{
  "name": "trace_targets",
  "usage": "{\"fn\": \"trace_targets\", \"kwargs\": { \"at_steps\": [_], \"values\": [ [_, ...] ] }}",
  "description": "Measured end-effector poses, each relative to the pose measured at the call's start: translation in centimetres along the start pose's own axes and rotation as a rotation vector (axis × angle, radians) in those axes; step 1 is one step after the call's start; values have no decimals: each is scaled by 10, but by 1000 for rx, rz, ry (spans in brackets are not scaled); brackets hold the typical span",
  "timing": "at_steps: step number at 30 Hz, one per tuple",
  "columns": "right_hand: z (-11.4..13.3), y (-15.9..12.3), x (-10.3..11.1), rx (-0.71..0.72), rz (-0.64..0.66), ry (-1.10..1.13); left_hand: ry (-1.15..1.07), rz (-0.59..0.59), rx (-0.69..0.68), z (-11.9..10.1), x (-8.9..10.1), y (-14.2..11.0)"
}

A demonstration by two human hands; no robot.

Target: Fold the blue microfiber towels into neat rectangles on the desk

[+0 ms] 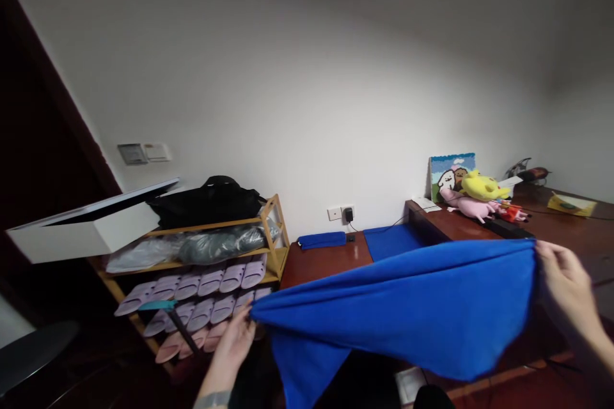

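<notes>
Toys [483,187] lie near the desk's [570,233] left edge; left hand [236,340] and right hand [566,278] pinch blue cloth [412,307], hiding the table's [330,262] near edge.

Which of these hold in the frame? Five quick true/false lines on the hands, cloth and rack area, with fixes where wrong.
1. The left hand and right hand both hold the blue cloth. True.
2. The blue cloth is rolled up tight. False: it hangs spread between the two hands.
3. A black bag sits on top of the rack. True.
4. All the slippers on the rack are purple. False: the lowest ones in view are pink.
5. A yellow toy lies to the right of the black bag. True.
</notes>
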State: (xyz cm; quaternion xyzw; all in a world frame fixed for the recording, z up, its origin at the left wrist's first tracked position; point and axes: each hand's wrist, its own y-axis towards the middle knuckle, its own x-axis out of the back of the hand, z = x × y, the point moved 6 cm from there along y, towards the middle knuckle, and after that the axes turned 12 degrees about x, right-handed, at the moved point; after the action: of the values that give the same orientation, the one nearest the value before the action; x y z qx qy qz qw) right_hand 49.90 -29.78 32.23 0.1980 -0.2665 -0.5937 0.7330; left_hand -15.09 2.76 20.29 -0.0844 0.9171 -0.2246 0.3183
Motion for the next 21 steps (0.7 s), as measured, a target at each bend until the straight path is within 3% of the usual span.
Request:
{"fn": "trace_targets", "kwargs": {
  "at_steps": [2,4,7,10,13,15,16,17,19,21],
  "values": [
    [-22,4,-34,-128,94,14,11,-32,28,26,2,6],
    [-50,4,-65,-286,196,49,10,-33,26,38,0,6],
    [-83,0,-90,-463,267,246,-14,-4,-21,30,-6,-1],
    [-95,-21,-97,-497,262,609,-42,38,-63,15,-15,-17],
    [-96,-100,-120,-634,408,827,-58,61,-95,15,-28,-34],
    [-92,-188,-152,-773,706,766,-57,72,-112,23,-39,-43],
    [-87,-231,-168,-795,811,742,-46,82,-113,29,-46,-47],
    [-82,-268,-182,-771,827,725,-30,92,-111,35,-52,-49],
    [-63,-319,-206,-552,763,654,6,115,-124,46,-64,-54],
    [-25,-352,-225,-213,794,586,41,140,-165,56,-75,-62]
  ]
}}
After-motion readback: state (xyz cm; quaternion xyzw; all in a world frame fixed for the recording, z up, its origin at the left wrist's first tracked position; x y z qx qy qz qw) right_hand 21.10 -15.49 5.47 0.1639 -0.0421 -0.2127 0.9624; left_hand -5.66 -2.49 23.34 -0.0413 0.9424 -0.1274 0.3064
